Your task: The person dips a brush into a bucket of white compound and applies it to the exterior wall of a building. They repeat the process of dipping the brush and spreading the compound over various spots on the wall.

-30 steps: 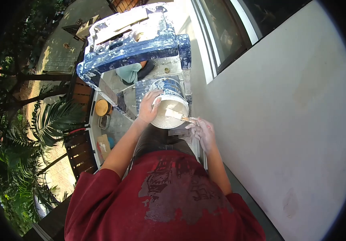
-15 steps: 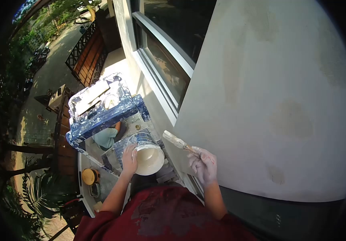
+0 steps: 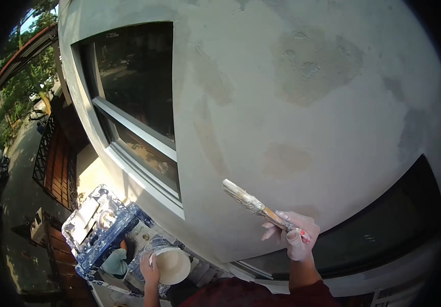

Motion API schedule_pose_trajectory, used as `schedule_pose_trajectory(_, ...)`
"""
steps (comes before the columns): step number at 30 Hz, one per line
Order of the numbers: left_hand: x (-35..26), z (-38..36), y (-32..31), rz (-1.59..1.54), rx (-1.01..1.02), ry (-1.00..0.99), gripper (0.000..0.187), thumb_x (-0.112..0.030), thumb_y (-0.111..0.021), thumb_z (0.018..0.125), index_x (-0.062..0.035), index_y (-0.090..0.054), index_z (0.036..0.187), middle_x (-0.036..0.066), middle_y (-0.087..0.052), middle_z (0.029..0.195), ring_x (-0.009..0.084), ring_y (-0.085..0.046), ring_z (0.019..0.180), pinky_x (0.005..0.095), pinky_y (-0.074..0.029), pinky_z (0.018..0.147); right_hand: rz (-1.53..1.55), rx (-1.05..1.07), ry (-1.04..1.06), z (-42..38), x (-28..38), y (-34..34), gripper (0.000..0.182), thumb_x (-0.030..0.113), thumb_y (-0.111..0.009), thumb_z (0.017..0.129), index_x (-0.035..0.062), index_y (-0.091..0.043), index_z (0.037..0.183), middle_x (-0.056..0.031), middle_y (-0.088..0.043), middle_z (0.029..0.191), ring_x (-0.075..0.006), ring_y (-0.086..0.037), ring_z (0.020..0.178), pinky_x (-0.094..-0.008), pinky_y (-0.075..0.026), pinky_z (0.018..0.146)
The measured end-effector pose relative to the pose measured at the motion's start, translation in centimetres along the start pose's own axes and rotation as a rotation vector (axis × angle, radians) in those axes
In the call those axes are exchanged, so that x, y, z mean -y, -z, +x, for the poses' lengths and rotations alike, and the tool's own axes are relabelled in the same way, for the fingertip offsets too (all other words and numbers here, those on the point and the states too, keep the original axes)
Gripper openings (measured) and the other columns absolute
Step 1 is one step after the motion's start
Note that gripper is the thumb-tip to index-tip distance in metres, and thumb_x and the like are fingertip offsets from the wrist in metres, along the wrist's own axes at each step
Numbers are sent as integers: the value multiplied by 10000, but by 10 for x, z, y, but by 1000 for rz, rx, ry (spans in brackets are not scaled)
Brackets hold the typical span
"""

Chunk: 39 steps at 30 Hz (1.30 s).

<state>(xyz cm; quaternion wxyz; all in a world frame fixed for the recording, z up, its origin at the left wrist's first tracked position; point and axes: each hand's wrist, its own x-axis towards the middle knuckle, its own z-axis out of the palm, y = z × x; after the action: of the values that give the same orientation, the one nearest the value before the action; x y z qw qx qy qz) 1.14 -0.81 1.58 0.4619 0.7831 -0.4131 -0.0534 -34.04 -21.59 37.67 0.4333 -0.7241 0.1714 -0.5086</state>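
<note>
Brush (image 3: 248, 202) up by the wall, bucket down low.

Right hand (image 3: 294, 235) is closed tight around the brush handle, and the wet tip now points up at the gray wall (image 3: 302, 102), just beside a patchy spot. A moment ago that brush was down over the bucket (image 3: 172, 265), so it has been lifted away with paint on it and looks ready to touch the wall. Left hand (image 3: 150, 271) still grips the bucket rim, fingers curled over it, next to the blue, paint-splashed ladder top (image 3: 95, 233). A dark window (image 3: 133, 97) sits to the left.
</note>
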Motion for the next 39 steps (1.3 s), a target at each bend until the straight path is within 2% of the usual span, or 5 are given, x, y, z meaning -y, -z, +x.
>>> schedule_pose_trajectory(6, 3, 1, 2, -9, -58, 66, 236, -192, -638, 1013, 6, -708, 1119, 215, -714, 1106, 439, -633, 1088, 505, -483, 984, -483, -37, 433, 20, 72, 44, 623, 477, -680, 1038, -81, -662, 1313, -294, -763, 904, -333, -789, 688, -406, -646, 653)
schedule_pose_trajectory(22, 7, -6, -9, 104, -166, 90, 266, -216, -676, 1001, 25, -715, 1107, 232, -701, 1066, 447, -639, 1050, 510, -490, 944, -1302, 157, 863, 129, 223, 51, 524, 338, -656, 1061, -84, -644, 1372, -285, -746, 1050, -228, -748, 678, -258, -513, 527)
schedule_pose_trajectory(23, 6, -6, -9, 101, -173, 98, 266, -216, -676, 1001, 25, -715, 1107, 232, -701, 1066, 447, -639, 1050, 510, -490, 944, -1281, 191, 862, 137, 229, 45, 412, 116, -746, 972, -115, -675, 1306, -236, -766, 1053, -247, -773, 844, -308, -626, 689)
schedule_pose_trajectory(27, 2, -10, -8, 56, -184, 106, 239, -189, -678, 991, 17, -718, 1107, 224, -708, 1077, 441, -644, 1062, 510, -496, 943, -1241, 267, 763, 161, 238, 27, 392, 45, -772, 927, -45, -707, 1303, -171, -777, 1013, -224, -752, 816, -303, -596, 661)
schedule_pose_trajectory(39, 1, -15, -6, 61, -206, 56, 269, -215, -670, 998, 14, -706, 1132, 219, -709, 1188, 447, -626, 1120, 513, -471, 1004, -1382, 489, 760, 194, 210, -24, 475, 38, -779, 906, 39, -692, 1373, -130, -785, 1015, -210, -770, 838, -328, -629, 689)
